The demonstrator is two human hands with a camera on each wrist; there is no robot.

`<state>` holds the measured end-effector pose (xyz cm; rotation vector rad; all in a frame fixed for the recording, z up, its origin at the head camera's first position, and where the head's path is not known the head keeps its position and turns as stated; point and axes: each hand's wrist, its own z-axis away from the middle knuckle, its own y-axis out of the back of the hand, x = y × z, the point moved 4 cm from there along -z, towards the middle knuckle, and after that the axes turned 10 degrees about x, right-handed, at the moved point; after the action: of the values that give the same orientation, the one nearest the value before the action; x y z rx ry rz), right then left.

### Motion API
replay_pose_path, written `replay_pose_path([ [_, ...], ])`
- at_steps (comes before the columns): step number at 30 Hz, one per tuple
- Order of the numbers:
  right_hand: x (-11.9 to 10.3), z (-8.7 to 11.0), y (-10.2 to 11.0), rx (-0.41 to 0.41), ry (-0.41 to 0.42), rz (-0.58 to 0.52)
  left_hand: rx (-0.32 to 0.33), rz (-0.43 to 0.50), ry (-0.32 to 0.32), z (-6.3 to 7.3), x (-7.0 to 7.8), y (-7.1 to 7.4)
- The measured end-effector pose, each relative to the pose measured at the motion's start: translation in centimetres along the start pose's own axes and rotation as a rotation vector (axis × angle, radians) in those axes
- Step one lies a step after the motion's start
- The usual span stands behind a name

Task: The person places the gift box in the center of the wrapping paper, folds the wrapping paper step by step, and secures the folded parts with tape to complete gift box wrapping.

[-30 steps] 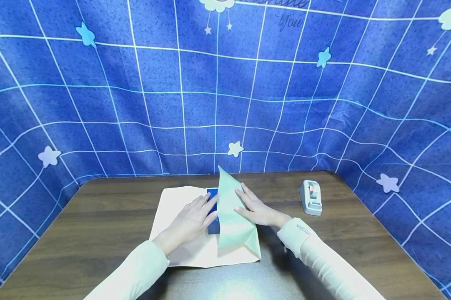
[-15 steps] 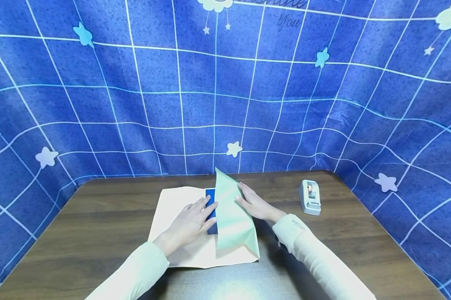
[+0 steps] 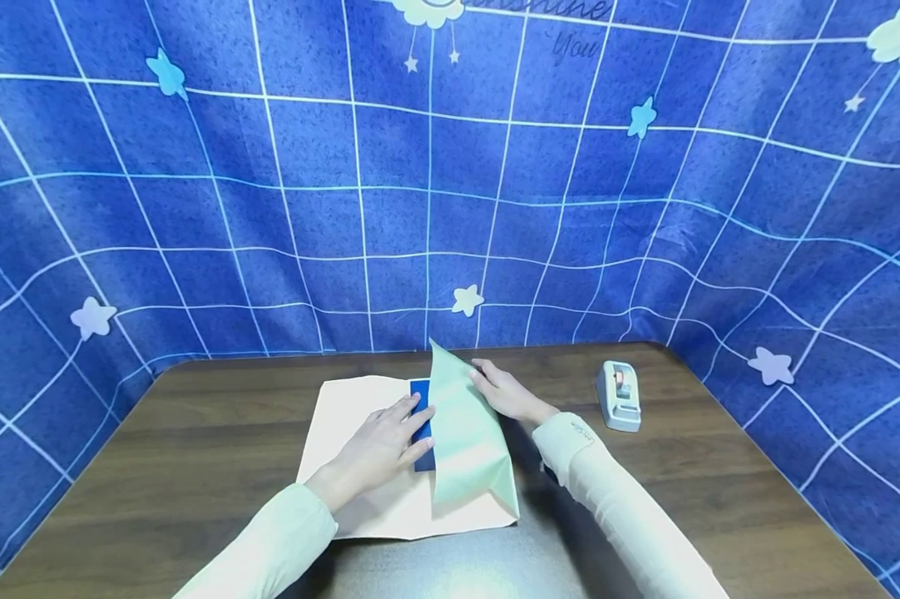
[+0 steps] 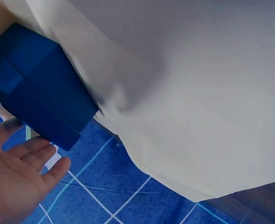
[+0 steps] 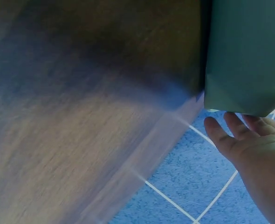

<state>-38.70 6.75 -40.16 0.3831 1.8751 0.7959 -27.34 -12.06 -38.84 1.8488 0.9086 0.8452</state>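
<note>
A blue box [image 4: 44, 88] lies on a sheet of wrapping paper [image 3: 465, 441], white inside and pale green outside. The paper's right side is folded up and over the box, so only a blue strip shows in the head view. My left hand [image 3: 375, 445] rests on that strip with its fingers spread and fairly straight. At the far right of the fold, my right hand [image 3: 506, 393] lies against the green side. In the right wrist view its fingertips [image 5: 216, 128] are right at the lower edge of the green paper.
A light blue tape dispenser [image 3: 620, 396] stands on the brown wooden table [image 3: 218, 449] to the right. Behind the table hangs a blue curtain [image 3: 308, 216] with white grid lines and stars. The paper's white part [image 3: 348, 408] spreads left of the box.
My right hand has slid from the face of the green fold towards its far right edge. The left hand stays on the box, and the fold keeps nearly the same shape.
</note>
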Motion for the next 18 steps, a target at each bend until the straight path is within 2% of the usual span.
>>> replay_pose_path([
  [13, 0.3, -2.4, -0.6, -0.023, -0.061, -0.036, 0.019, 0.020, -0.016, -0.3, -0.4, 0.0],
  [18, 0.0, -3.0, -1.2, -0.052, -0.101, -0.095, 0.022, 0.007, -0.031, -0.4, -0.3, 0.0],
])
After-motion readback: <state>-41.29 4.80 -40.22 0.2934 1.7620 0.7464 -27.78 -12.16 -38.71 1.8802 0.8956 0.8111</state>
